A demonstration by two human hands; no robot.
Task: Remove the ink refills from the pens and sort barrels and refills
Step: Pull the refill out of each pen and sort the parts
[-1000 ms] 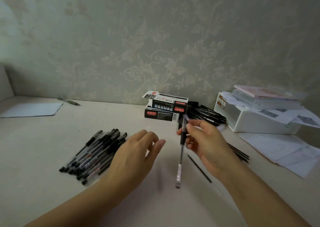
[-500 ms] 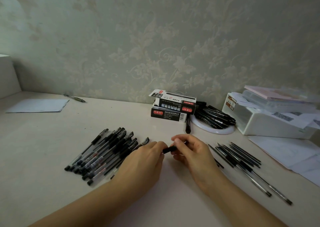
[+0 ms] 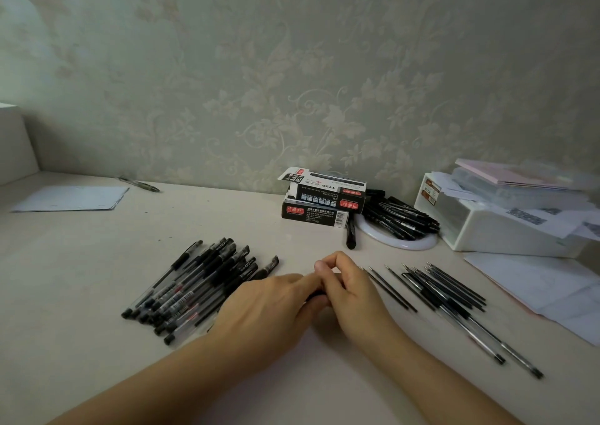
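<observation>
My left hand and my right hand meet at the middle of the desk, both gripping one black pen that is almost wholly hidden between the fingers. Left of the hands lies a pile of clear pen barrels with black caps. To the right, several thin black ink refills lie side by side, with two longer pens among them.
Two stacked black pen boxes stand at the back by the wall. Beside them a white round dish holds more black pens. A white box under papers sits at right, loose sheets in front. Paper and a pen lie far left.
My right hand brought the pen down from an upright hold to the desk. My left hand moved in and took the pen's other end. The hands have closed tighter over it.
</observation>
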